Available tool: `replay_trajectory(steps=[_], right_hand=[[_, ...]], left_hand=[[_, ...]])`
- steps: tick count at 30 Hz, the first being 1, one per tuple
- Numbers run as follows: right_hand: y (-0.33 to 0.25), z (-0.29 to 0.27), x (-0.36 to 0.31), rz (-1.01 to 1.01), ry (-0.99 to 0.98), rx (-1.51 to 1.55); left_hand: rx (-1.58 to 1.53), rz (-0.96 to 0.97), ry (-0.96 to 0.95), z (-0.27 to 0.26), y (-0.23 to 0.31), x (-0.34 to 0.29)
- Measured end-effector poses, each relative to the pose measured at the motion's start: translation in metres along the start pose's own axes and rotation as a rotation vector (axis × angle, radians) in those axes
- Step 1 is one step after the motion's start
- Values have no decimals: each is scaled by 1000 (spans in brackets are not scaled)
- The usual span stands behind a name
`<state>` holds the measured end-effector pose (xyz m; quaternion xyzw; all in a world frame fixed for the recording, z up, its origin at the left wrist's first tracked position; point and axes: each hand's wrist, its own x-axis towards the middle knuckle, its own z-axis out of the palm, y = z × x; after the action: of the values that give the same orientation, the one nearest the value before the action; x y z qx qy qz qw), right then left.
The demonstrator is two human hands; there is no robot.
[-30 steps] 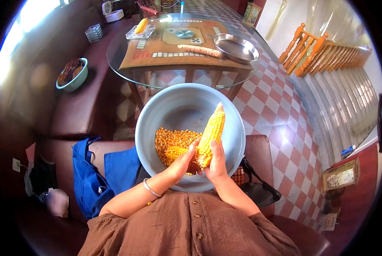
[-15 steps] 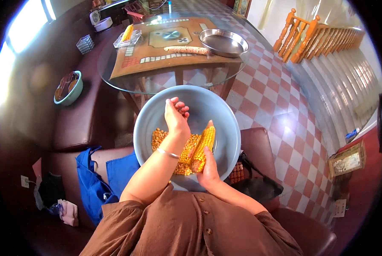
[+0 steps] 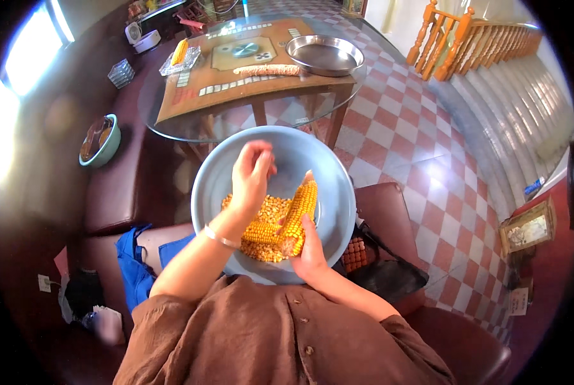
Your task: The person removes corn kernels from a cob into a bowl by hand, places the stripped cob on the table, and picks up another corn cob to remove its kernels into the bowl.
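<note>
A wide grey-blue basin sits right in front of me, with loose yellow corn kernels in its bottom. My right hand grips a corn cob full of kernels, tilted with its tip pointing away from me. Another corn cob lies on the kernels, touching the lower end of the held one. Above the basin's left part is my left hand, its wrist wearing a silvery bangle. Its fingers are curled in; what they hold, if anything, is hidden.
Beyond the basin stands a glass-topped table bearing a round metal pan, a stripped cob and a yellow cob on a glass dish. A green bowl rests on the left seat. A black bag lies at my right.
My left hand has shifted slightly left, and its fingers have turned and curled in. The right hand keeps its hold on the cob. The whole view has shifted a little.
</note>
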<state>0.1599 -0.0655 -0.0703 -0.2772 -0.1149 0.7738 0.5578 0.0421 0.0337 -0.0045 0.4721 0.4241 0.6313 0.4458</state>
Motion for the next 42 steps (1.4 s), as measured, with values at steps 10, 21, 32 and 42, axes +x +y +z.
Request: replay_trajectory(steps=[10,21,32,42], right_hand=[[-33,38,13,-218,-231,-154],[-9,43,21,65,-284,-464],[-12,50,16,-78,-475,-716],[-17,53,14,-52,-408,-812]], left_hand=[[-193,-625,-385,-35,-5,-88],[-970,-818,-505,-58,-4,-86],[-963,-866,-279,-49,5,-90],[-829,-835,-219,-46,-8,-89]])
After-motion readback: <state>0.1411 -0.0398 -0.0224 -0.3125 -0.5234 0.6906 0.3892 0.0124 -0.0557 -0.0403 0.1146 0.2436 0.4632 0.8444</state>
